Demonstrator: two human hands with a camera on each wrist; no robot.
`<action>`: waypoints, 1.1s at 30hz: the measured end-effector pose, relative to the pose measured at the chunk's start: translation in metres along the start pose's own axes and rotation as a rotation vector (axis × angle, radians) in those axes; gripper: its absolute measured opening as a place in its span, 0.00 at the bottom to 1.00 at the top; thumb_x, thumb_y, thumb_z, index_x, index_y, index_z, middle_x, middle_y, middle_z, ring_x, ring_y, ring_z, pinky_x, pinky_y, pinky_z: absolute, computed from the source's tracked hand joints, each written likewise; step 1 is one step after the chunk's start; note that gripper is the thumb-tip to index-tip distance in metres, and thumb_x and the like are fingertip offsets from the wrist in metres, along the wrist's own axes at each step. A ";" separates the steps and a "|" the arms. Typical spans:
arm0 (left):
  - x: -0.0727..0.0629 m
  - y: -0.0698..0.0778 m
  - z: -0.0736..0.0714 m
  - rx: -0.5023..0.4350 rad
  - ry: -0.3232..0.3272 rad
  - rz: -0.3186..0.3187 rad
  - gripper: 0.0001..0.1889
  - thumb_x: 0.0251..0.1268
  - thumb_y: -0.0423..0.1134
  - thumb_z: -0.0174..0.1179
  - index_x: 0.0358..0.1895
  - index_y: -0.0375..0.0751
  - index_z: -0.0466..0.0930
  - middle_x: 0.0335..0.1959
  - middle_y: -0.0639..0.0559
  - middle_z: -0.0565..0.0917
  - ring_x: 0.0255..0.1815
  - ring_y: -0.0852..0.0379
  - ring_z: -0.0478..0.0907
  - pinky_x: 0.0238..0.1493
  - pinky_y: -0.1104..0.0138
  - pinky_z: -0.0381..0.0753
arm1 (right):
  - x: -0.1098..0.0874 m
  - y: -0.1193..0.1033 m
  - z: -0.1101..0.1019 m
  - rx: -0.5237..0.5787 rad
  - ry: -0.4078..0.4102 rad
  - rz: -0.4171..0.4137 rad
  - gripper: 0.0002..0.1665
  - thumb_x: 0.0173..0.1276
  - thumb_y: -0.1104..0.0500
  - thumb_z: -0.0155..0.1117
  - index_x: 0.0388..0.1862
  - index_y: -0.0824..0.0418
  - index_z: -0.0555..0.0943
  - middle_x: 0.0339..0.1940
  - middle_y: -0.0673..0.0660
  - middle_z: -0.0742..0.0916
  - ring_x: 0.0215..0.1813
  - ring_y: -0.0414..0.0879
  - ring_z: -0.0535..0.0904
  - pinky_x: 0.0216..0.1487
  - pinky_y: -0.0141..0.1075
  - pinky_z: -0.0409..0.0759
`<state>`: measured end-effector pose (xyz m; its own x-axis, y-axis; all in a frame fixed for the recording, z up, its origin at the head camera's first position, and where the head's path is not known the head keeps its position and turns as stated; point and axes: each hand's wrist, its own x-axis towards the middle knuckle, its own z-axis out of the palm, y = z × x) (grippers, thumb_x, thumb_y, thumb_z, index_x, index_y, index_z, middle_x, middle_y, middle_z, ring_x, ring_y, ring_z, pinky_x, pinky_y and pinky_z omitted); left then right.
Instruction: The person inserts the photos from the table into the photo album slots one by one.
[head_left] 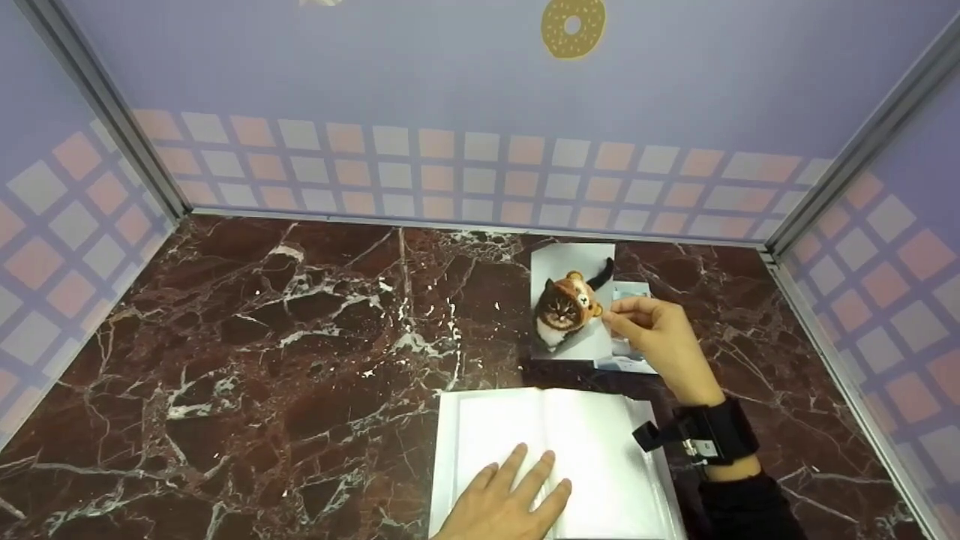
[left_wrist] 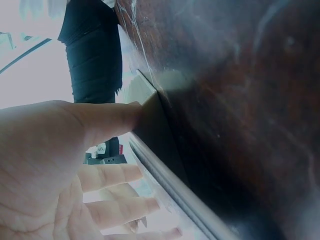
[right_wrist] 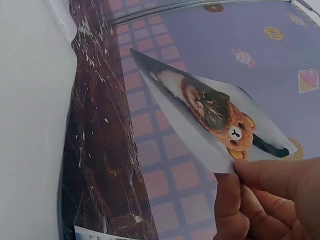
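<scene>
One cat photo (head_left: 570, 306) — pinched in right hand (head_left: 664, 337), beyond left hand (head_left: 510, 501)

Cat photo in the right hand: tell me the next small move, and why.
I'd probably bring the cat photo toward the open book: the right hand pinches it by its edge, raised in the right wrist view, while the left hand rests on the spread pages, where no picture shows.
</scene>
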<state>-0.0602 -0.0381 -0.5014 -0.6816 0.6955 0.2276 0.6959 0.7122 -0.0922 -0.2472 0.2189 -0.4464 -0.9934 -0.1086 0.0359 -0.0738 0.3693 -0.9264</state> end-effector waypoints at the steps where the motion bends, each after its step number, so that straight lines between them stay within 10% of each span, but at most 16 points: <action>1: 0.001 0.000 0.000 -0.005 -0.005 0.000 0.37 0.76 0.77 0.44 0.72 0.58 0.80 0.74 0.48 0.81 0.69 0.42 0.82 0.52 0.55 0.89 | -0.001 -0.001 0.001 -0.002 -0.005 -0.002 0.16 0.77 0.55 0.72 0.53 0.67 0.87 0.38 0.51 0.92 0.39 0.44 0.89 0.36 0.32 0.86; 11: 0.003 0.005 0.003 0.006 0.052 0.017 0.35 0.76 0.76 0.44 0.70 0.59 0.81 0.73 0.49 0.82 0.68 0.43 0.83 0.51 0.57 0.88 | -0.005 -0.007 0.011 0.007 -0.037 -0.044 0.13 0.76 0.58 0.72 0.50 0.67 0.87 0.36 0.55 0.92 0.36 0.45 0.87 0.37 0.32 0.85; 16: 0.005 -0.002 -0.006 -0.076 -0.070 0.018 0.38 0.77 0.77 0.42 0.76 0.59 0.75 0.77 0.47 0.77 0.72 0.43 0.80 0.54 0.57 0.88 | -0.006 -0.007 0.018 0.005 -0.065 -0.050 0.12 0.77 0.58 0.71 0.50 0.66 0.87 0.36 0.55 0.91 0.37 0.42 0.86 0.40 0.32 0.85; 22: 0.006 -0.016 -0.024 -0.244 -0.239 -0.097 0.37 0.79 0.69 0.51 0.84 0.57 0.64 0.84 0.41 0.66 0.81 0.43 0.71 0.68 0.50 0.83 | -0.005 -0.005 0.027 -0.015 -0.071 -0.078 0.10 0.75 0.61 0.71 0.47 0.68 0.86 0.35 0.56 0.92 0.35 0.41 0.86 0.42 0.35 0.87; 33: 0.008 -0.031 -0.021 -0.262 -0.242 -0.245 0.43 0.73 0.70 0.58 0.83 0.52 0.65 0.83 0.29 0.64 0.82 0.32 0.68 0.73 0.43 0.78 | -0.006 -0.003 0.044 0.007 -0.124 -0.083 0.07 0.74 0.66 0.70 0.45 0.70 0.84 0.35 0.60 0.92 0.35 0.47 0.89 0.43 0.38 0.90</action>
<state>-0.0824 -0.0572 -0.4761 -0.8457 0.5332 -0.0242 0.5194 0.8326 0.1925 -0.2370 0.1782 -0.4604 -0.9655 -0.2520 0.0658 -0.1538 0.3478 -0.9249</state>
